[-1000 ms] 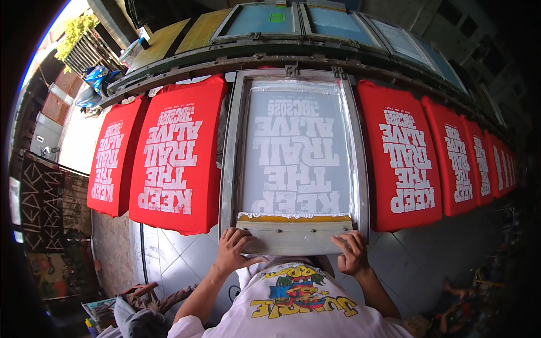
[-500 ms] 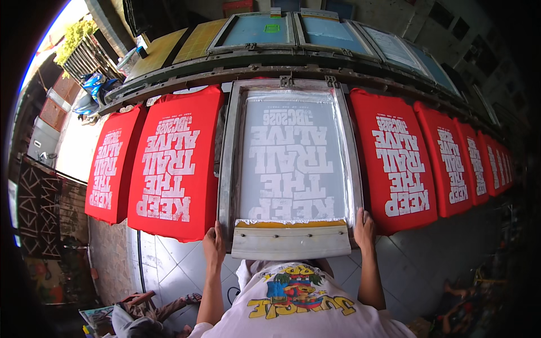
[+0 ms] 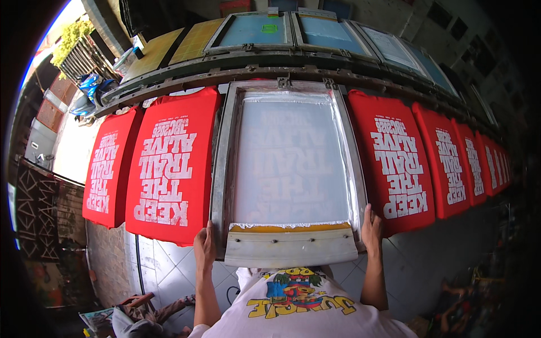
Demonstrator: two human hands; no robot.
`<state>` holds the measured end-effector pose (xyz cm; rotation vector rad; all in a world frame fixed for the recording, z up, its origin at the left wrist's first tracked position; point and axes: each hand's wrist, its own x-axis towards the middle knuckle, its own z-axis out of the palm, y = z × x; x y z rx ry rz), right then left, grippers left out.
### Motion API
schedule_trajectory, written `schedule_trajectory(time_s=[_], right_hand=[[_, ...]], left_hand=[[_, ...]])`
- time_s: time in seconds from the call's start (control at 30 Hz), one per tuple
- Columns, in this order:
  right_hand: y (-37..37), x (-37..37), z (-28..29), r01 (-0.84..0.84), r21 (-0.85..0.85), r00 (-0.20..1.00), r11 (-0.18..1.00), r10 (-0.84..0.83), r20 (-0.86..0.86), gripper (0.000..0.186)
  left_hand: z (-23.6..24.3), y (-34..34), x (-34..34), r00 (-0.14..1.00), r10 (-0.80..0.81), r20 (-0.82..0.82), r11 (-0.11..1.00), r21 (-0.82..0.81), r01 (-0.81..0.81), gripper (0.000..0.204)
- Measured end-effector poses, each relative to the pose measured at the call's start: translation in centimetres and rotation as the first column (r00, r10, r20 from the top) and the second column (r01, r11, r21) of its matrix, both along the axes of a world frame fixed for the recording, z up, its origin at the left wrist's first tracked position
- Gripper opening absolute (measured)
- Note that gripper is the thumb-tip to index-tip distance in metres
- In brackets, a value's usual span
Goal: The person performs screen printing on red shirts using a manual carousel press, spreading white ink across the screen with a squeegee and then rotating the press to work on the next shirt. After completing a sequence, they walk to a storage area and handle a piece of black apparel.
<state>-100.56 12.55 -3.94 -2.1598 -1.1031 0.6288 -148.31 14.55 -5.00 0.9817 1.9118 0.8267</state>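
My left hand (image 3: 204, 243) grips the left side of a metal screen frame (image 3: 223, 163) near its lower corner. On the opposite side, my right hand (image 3: 372, 228) holds the frame's right edge. Pale lettering shows faintly through the milky mesh (image 3: 290, 158). A squeegee (image 3: 290, 248) with a metal holder and yellow blade lies across the frame's near end, a band of white ink along it. Red printed shirts on boards flank the frame, one to the left (image 3: 172, 135) and one to the right (image 3: 389, 141), with several more along the row.
A dark rail (image 3: 169, 78) with hinge clamps runs behind the row, backed by more screens (image 3: 253, 31) and yellow boards (image 3: 189, 42). A blue motorbike (image 3: 93, 84) stands outside at left. Folded fabric (image 3: 121, 321) and someone's leg or similar dark shape (image 3: 174, 310) lie at lower left.
My hands moved from the squeegee out to the frame's two sides. The frame now looks larger and nearer, and the lettering seen through its mesh has become much fainter.
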Motion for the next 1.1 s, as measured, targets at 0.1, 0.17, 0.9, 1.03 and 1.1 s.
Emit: schedule_trajectory(time_s=[0.1,0.17,0.9,1.03,1.1], right_hand=[[2.2,0.0,1.1,-0.037,-0.129,0.999,0.991,0.041,0.030,0.069],[3.7,-0.1,0.9,-0.020,-0.120,0.998,0.993,0.026,0.054,0.067],[-1.9,-4.2,0.2,0.334,0.030,0.864,0.942,-0.293,-0.410,0.073],[-2.0,-8.2,3.5,0.164,0.125,0.864,0.979,-0.081,-0.497,0.067],[-1.2,-9.0,0.6,0.161,0.205,0.881,0.965,-0.047,-0.471,0.066]], left_hand=[[0.8,1.7,0.4,0.999,-0.049,0.009,0.998,0.050,0.048,0.065],[-0.4,3.5,0.3,0.999,-0.042,-0.007,0.998,0.053,0.042,0.066],[2.9,-9.5,-4.1,0.942,0.334,0.032,0.908,0.257,-0.331,0.066],[2.7,-14.8,-7.7,0.911,0.413,-0.016,0.894,0.198,-0.402,0.072],[2.2,-17.2,-8.4,0.872,0.487,-0.051,0.858,0.218,-0.466,0.076]])
